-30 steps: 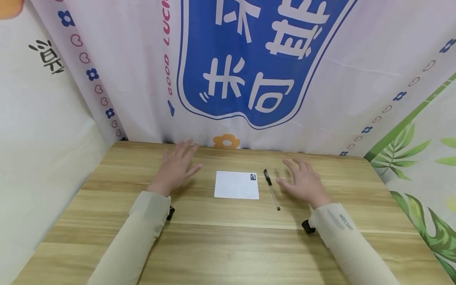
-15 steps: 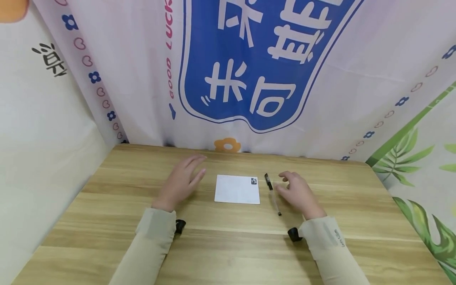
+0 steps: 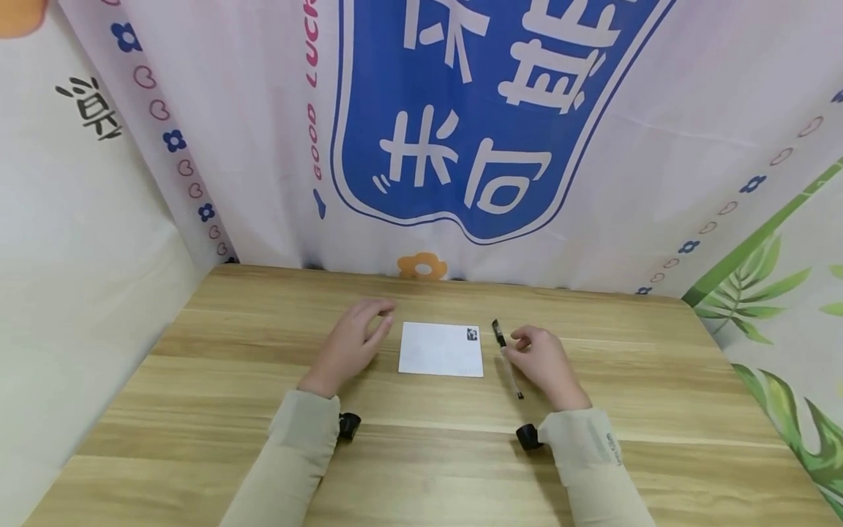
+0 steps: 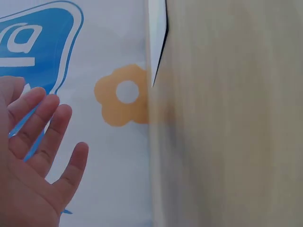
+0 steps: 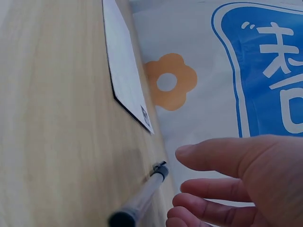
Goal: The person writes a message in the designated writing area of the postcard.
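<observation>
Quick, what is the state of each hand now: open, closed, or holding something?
Left hand: open, fingers relaxed, holding nothing, just left of the card.
Right hand: open, fingers loosely curled beside the pen, not gripping it.

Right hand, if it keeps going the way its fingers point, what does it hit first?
Most likely the pen: the right hand points left at it, the card lying beyond. Whether they already touch is unclear.
</observation>
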Available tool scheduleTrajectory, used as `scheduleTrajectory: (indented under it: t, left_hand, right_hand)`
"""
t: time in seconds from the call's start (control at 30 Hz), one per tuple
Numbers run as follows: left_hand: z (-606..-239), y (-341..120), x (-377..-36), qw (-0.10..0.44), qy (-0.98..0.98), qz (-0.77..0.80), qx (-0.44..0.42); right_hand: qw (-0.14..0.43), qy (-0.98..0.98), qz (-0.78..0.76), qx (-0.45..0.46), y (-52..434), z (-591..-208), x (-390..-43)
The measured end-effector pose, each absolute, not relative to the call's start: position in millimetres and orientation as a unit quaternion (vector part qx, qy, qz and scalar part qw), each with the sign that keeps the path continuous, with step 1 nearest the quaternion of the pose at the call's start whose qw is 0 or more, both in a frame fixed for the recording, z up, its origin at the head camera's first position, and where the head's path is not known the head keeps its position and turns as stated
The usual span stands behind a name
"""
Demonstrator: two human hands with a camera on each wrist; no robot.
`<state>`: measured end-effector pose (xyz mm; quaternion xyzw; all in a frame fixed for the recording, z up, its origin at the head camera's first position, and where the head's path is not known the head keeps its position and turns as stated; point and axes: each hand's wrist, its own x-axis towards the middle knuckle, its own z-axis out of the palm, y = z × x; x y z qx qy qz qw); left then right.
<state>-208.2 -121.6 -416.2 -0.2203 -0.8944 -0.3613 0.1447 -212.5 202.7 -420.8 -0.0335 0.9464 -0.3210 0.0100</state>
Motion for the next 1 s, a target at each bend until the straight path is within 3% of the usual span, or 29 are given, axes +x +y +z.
scheduleTrajectory:
  t: [0.8,1.0]
  left_hand:
    - [-436,-108,-204,-0.014,-0.817,-0.552,-0.165]
    - [-413,-101,-192,-0.063,-0.784,-0.596,-0.164]
  right_hand:
    - [0.035,0.936,-0.351,0.003,196,-434,-212]
    - [0.044,0.931,-0.363,0.006,197,-432,-212]
